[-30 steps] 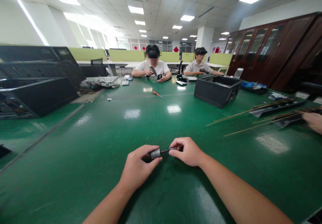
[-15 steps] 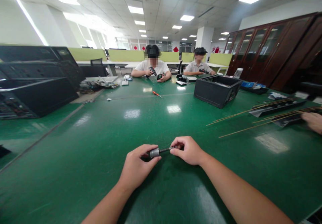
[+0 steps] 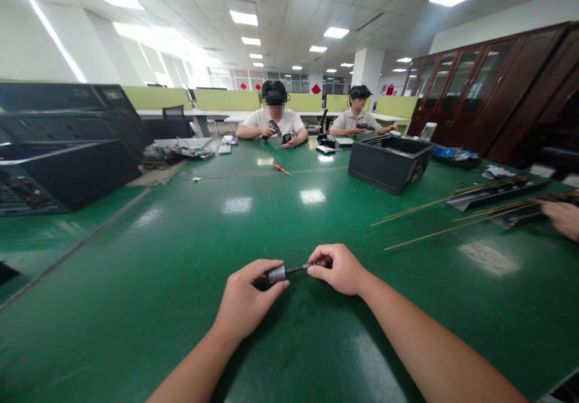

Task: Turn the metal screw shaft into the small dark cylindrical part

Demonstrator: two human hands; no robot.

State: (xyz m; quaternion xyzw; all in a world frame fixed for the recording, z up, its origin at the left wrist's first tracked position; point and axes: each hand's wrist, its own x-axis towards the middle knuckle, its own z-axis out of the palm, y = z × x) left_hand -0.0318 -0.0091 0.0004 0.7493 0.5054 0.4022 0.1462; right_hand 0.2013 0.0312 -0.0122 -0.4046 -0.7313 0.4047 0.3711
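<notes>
Low over the table's near middle, my left hand (image 3: 248, 294) is closed round a short silver cylinder (image 3: 277, 274), thumb and fingers pinching it from both sides. From the cylinder a thin dark shaft (image 3: 297, 269) points right and slightly up. My right hand (image 3: 341, 270) pinches the far end of that shaft, where a ridged, coil-like part shows between the fingertips. The kind of tool or part is not clear, and both its ends are partly hidden by my fingers.
An orange screwdriver (image 3: 281, 168) lies ahead on the green table (image 3: 190, 246). A black computer case (image 3: 380, 165) stands right of it; larger cases (image 3: 85, 177) are at left. Long thin rods (image 3: 434, 237) lie at right beside another person's hand (image 3: 563, 217). Two people sit opposite with power drills.
My right hand has shifted very slightly right and up along the shaft. The co-worker at the far right has stretched one hand out along the table. One thin rod has slid slightly left.
</notes>
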